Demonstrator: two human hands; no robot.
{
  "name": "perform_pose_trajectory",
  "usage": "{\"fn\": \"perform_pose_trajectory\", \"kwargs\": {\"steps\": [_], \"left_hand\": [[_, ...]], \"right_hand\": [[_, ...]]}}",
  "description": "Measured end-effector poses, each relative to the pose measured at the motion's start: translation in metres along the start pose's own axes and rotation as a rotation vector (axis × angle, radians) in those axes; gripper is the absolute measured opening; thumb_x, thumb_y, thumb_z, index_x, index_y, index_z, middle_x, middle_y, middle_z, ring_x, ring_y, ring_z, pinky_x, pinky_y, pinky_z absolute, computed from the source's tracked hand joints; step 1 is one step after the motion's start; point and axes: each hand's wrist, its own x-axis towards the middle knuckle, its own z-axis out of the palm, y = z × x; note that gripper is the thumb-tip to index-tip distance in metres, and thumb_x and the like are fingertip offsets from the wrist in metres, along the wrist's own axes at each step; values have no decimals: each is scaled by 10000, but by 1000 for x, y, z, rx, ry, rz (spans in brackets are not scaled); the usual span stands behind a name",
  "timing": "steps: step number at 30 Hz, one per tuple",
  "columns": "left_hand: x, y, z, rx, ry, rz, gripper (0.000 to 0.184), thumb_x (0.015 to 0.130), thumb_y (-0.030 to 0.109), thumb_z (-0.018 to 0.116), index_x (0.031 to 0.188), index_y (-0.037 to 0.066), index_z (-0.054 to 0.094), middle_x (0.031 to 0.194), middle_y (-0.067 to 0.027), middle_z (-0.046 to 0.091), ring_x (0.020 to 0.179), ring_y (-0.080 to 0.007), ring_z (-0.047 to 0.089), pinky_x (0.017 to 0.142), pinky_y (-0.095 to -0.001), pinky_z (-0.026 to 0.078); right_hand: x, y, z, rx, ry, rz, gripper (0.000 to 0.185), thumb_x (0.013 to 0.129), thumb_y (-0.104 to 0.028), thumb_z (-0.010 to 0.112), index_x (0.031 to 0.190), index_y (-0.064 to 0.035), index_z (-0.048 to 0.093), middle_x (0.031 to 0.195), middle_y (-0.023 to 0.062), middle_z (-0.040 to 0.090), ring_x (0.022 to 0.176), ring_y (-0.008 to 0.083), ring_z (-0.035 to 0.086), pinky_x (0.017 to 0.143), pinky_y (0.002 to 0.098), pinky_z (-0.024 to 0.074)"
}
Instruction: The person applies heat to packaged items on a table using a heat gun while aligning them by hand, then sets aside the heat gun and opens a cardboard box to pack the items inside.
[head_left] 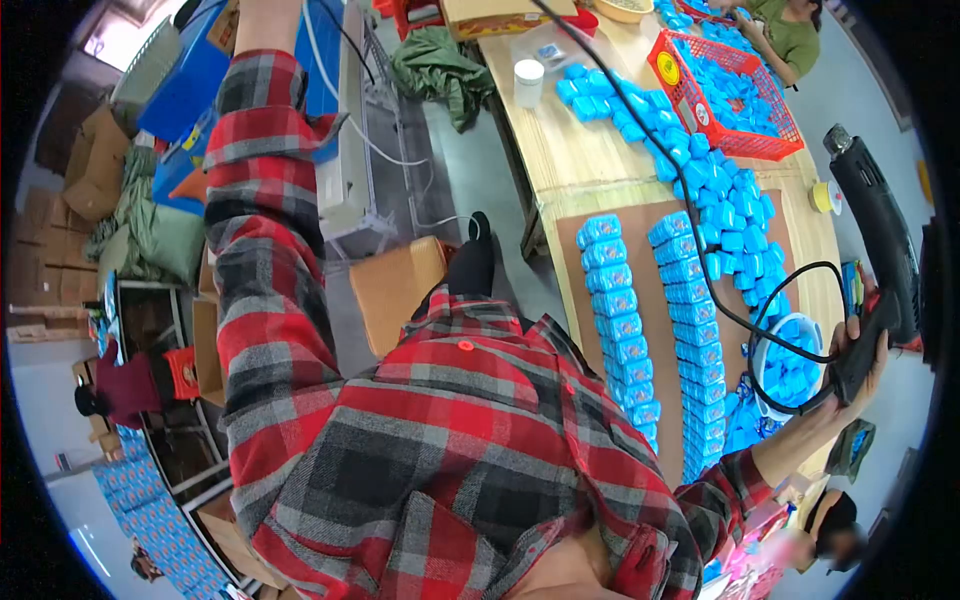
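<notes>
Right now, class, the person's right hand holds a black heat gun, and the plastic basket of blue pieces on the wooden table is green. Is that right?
Not quite: the basket is red, not green, as the head view shows. The right hand does hold the black heat gun, and the basket is on the wooden table.

And here's the plaid shirt (pixel 400 430), red, blk & grey checks, w/ a round red btn (pixel 466 346), long slvs (pixel 265 240), blk legwear (pixel 472 270) below.
</notes>
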Motion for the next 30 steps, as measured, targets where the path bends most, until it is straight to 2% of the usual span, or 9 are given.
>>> {"fn": "perform_pose_trajectory", "kwargs": {"steps": [4, 5, 6, 8, 12, 14, 17, 27, 30], "left_hand": [[7, -48, 15, 494, 531, 167, 395, 774, 192, 630, 1112, 3, 547, 958, -131, 643, 830, -275, 624, 699, -358, 527], [50, -61, -32, -108, 655, -5, 394, 786, 220, 631, 1128, 40, 552, 1023, -122, 632, 864, -288, 616, 716, -407, 522], [57, -68, -74, -280, 429, -44, 423, 778, 142, 598, 1151, -23, 486, 1061, -196, 567, 927, -355, 566, 786, -461, 499], [82, -97, -130, -387, 281, -61, 450, 774, 76, 562, 1171, -85, 424, 1100, -272, 504, 991, -422, 516, 859, -518, 464], [124, -145, -198, -311, 441, -75, 428, 790, 124, 543, 1152, -78, 441, 1083, -258, 523, 994, -399, 525, 838, -477, 461], [137, -162, -223, -238, 424, -101, 387, 783, 150, 573, 1099, -41, 457, 927, -188, 569, 826, -335, 580, 760, -441, 482], [161, -186, -259, -303, 578, -147, 412, 776, 183, 591, 1100, -39, 466, 924, -177, 585, 801, -310, 595, 726, -413, 481], [217, -218, -341, -429, 589, -232, 539, 755, 150, 608, 1210, -58, 409, 1111, -262, 516, 886, -334, 536, 790, -411, 462], [246, -217, -350, -372, 600, -226, 519, 754, 170, 611, 1188, -46, 425, 1076, -241, 544, 841, -323, 562, 743, -392, 468]], "right_hand": [[25, 37, 14, 23, 14, -2, 514, 935, -191, 438, 1367, 22, 260, 1365, 154, 370, 733, 127, 464, 595, 182, 387], [39, 49, 36, 5, 64, -43, 513, 932, -190, 440, 1363, 26, 265, 1357, 163, 378, 725, 128, 470, 588, 181, 388], [54, 59, 59, -12, 116, -88, 513, 930, -189, 442, 1360, 31, 270, 1349, 171, 386, 717, 129, 477, 580, 181, 388], [88, 77, 90, -20, 184, -127, 501, 918, -195, 447, 1332, 50, 307, 1299, 199, 434, 699, 132, 508, 574, 188, 409], [177, 115, 158, 44, 390, -104, 507, 929, -203, 429, 1344, 51, 285, 1294, 222, 431, 637, 146, 526, 504, 201, 402], [220, 127, 181, 30, 365, -99, 505, 929, -203, 428, 1341, 52, 288, 1293, 223, 431, 636, 147, 527, 504, 205, 406], [284, 144, 213, 39, 255, -42, 498, 927, -202, 426, 1334, 54, 295, 1291, 225, 433, 634, 151, 529, 502, 215, 415], [424, 181, 285, 23, 145, 4, 481, 917, -179, 427, 1317, 63, 314, 1256, 233, 457, 657, 155, 535, 489, 230, 406], [455, 186, 290, 108, 166, 45, 480, 913, -180, 432, 1311, 64, 320, 1236, 232, 472, 661, 154, 535, 482, 231, 397]]}}
